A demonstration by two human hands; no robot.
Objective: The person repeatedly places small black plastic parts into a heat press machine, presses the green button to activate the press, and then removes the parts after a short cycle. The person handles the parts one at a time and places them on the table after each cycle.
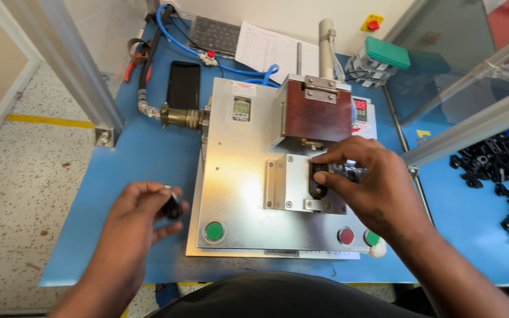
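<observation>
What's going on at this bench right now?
A person sits at a blue table in front of a small metal press fixture. Their right hand pinches a small black part seated in the fixture's nest, below the brown press head. Their left hand holds another small black piece above the table. More black parts lie heaped at right.
</observation>
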